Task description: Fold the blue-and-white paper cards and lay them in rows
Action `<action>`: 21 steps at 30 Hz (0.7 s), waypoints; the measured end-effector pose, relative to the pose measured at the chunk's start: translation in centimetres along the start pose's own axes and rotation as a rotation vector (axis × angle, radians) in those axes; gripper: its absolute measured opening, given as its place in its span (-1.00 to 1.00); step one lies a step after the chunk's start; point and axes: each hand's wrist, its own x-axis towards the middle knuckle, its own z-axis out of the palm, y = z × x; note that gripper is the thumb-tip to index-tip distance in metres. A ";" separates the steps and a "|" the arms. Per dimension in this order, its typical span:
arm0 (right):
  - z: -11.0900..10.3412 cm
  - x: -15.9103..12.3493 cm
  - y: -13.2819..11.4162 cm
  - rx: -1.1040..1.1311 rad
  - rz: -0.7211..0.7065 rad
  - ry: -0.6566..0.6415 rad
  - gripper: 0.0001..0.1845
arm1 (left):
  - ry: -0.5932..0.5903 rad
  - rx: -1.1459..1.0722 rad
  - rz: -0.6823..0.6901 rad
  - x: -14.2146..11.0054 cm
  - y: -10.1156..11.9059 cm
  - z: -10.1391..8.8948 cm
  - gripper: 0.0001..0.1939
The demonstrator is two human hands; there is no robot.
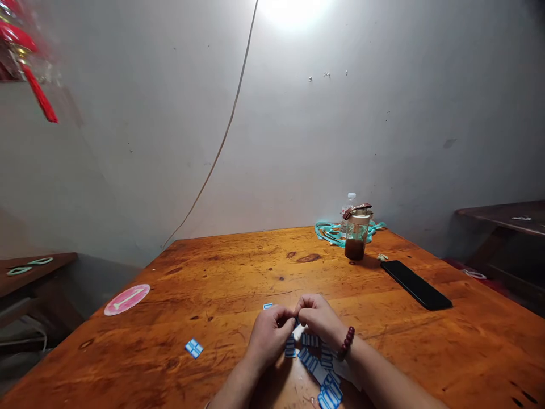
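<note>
My left hand [273, 334] and my right hand [317, 317] meet near the front middle of the wooden table [238, 267], fingertips pinched close together. Between them shows part of a small blue-and-white label [299, 329], mostly covered by the fingers. A beaded bracelet [347, 342] circles my right wrist. Below the hands lie several blue-bordered label pieces [313, 363], some overlapping, with one more bunch [330, 392] nearest me. Just beyond my left hand a label piece [268, 306] peeks out. Farther left, a separate label piece [194, 347] lies flat.
A black phone [415, 284] rests on the right. Behind it stand a strapped cup [355, 241] with dark liquid, a clear bottle [346, 218] and turquoise straps [330, 233]. A round pink sign [126, 299] lies at left. Scissors [29, 265] are on a side bench.
</note>
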 end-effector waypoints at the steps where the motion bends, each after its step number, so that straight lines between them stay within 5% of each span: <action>1: 0.0 0.0 -0.1 -0.011 -0.014 0.001 -0.92 | 0.006 0.011 0.001 0.0 -0.1 0.0 -0.82; 8: 0.3 -0.5 -1.0 0.090 -0.035 -0.050 -0.77 | 0.057 -0.461 -0.319 0.8 -0.8 -0.1 -0.79; 21: 0.4 -0.3 -0.6 0.083 0.023 -0.010 -0.80 | 0.061 -0.564 -0.308 0.8 -1.1 0.2 -0.79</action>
